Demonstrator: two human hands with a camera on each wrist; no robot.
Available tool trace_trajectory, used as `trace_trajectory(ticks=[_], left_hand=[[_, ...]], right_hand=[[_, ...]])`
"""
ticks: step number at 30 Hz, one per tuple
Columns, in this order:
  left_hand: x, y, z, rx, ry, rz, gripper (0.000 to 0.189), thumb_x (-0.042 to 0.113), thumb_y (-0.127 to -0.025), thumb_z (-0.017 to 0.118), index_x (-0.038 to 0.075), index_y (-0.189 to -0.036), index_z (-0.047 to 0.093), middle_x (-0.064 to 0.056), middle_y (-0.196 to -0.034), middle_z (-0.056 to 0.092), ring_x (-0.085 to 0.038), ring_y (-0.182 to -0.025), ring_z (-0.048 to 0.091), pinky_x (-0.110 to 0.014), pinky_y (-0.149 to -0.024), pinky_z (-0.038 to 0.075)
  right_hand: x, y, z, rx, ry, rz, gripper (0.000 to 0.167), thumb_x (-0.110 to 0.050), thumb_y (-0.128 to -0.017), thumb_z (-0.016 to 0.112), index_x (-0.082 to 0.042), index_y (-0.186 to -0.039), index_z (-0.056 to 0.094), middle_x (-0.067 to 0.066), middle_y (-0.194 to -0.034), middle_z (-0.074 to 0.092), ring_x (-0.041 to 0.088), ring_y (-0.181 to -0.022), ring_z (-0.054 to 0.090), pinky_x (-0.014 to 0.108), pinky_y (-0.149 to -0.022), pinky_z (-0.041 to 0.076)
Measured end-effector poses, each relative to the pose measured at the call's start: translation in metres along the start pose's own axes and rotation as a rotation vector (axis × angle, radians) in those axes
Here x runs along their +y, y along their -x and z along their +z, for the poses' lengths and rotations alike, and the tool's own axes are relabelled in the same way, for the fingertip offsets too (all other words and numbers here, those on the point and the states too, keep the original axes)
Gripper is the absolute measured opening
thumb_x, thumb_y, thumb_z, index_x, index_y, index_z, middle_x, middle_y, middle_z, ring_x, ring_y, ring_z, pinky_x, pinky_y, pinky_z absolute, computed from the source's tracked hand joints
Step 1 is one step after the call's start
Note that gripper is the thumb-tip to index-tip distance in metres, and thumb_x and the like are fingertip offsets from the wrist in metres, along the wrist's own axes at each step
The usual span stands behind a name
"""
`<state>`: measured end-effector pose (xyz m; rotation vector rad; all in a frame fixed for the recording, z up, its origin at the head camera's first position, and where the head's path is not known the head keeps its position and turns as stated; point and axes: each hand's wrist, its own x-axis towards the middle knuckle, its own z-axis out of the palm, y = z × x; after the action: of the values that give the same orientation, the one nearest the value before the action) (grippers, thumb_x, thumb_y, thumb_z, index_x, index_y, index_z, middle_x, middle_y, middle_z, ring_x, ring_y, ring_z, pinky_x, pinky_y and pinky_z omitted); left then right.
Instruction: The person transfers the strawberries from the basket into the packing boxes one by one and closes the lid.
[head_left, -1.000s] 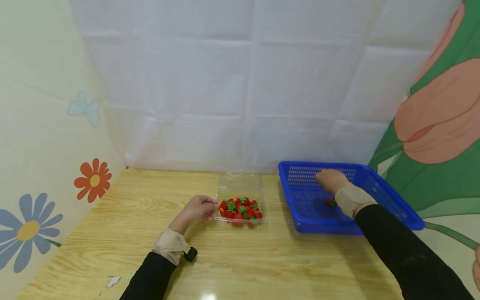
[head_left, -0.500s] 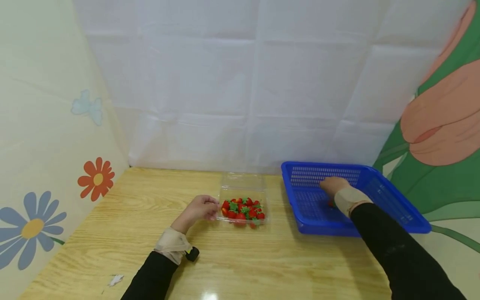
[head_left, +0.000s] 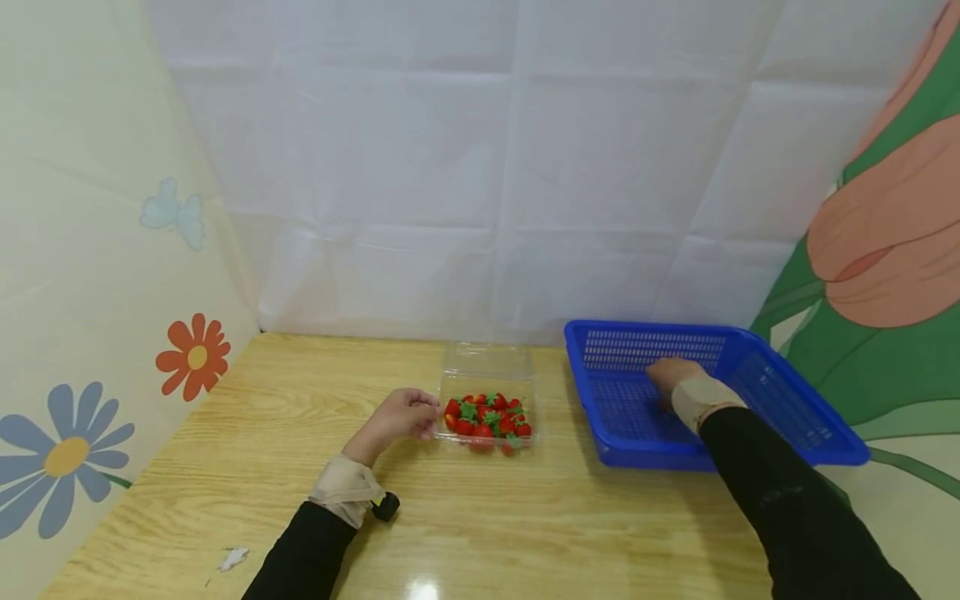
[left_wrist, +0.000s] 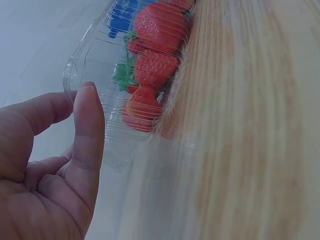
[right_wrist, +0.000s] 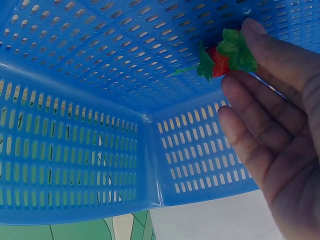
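A clear plastic clamshell box (head_left: 487,367) with its lid raised stands on the table, holding several red strawberries (head_left: 483,425) with green leaves. My left hand (head_left: 405,414) pinches the box's left rim between thumb and fingers, as the left wrist view shows. My right hand (head_left: 673,377) reaches down into the blue basket (head_left: 660,454). There, in the right wrist view, its thumb and fingertips close around a leafy strawberry (right_wrist: 239,52) near the basket floor. A second green cap with a stem (right_wrist: 204,65) shows right beside it.
The basket has slotted walls and stands at the right, close to the white backdrop (head_left: 390,167). Wooden table (head_left: 487,533) surface lies in front of box and basket. A small torn white patch (head_left: 233,558) marks the table at the front left.
My right hand has lowered slightly inside the basket, and the strawberry seen under the wrist earlier is now mostly hidden by it in the head view. The left hand stays at the box.
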<state>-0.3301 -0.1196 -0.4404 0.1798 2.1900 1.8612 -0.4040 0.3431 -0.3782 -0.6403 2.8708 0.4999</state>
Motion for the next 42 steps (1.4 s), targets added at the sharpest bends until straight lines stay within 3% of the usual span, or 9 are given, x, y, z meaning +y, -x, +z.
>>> trace_trajectory(ticks=[7,15,25,34,42], left_hand=[[-0.001,-0.001,0.0,-0.009,0.006,0.007,0.023,0.006,-0.101,0.057,-0.012,-0.116,0.058,-0.011,-0.085,0.067,-0.011,-0.065,0.063,-0.024,-0.059,0.057],[-0.002,-0.002,0.0,0.01,0.012,-0.019,0.02,0.005,-0.1,0.058,-0.01,-0.113,0.059,-0.011,-0.085,0.068,-0.011,-0.065,0.063,-0.022,-0.058,0.057],[-0.001,-0.001,0.0,0.014,0.0,-0.014,0.02,0.005,-0.101,0.057,-0.01,-0.113,0.059,-0.016,-0.093,0.07,-0.011,-0.066,0.063,-0.022,-0.058,0.057],[-0.002,0.002,0.002,0.012,0.017,-0.018,0.019,0.004,-0.099,0.058,-0.011,-0.112,0.058,-0.015,-0.09,0.069,-0.012,-0.065,0.063,-0.022,-0.057,0.056],[-0.001,0.003,0.001,0.008,0.019,-0.013,0.019,0.004,-0.099,0.058,-0.011,-0.112,0.058,-0.017,-0.092,0.07,-0.011,-0.065,0.063,-0.022,-0.057,0.056]], right_hand=[[0.001,0.001,-0.005,-0.056,-0.081,0.031,0.016,0.001,-0.075,0.082,-0.007,-0.077,0.068,0.008,-0.077,0.067,0.025,-0.073,0.065,0.039,-0.062,0.055],[0.004,-0.002,-0.001,-0.081,-0.089,0.058,0.016,0.002,-0.076,0.079,-0.006,-0.08,0.066,0.011,-0.081,0.067,0.028,-0.078,0.065,0.041,-0.067,0.056],[0.007,-0.008,0.009,-0.047,-0.072,0.054,0.018,0.002,-0.075,0.081,-0.004,-0.081,0.065,0.013,-0.08,0.066,0.031,-0.078,0.066,0.045,-0.072,0.058],[0.006,-0.007,0.014,-0.024,-0.076,0.038,0.019,0.001,-0.075,0.078,0.0,-0.085,0.063,0.012,-0.078,0.064,0.031,-0.076,0.065,0.043,-0.069,0.057],[0.002,-0.005,0.013,-0.04,-0.133,0.055,0.019,-0.004,-0.08,0.073,-0.006,-0.073,0.056,0.005,-0.069,0.06,0.019,-0.065,0.057,0.032,-0.059,0.049]])
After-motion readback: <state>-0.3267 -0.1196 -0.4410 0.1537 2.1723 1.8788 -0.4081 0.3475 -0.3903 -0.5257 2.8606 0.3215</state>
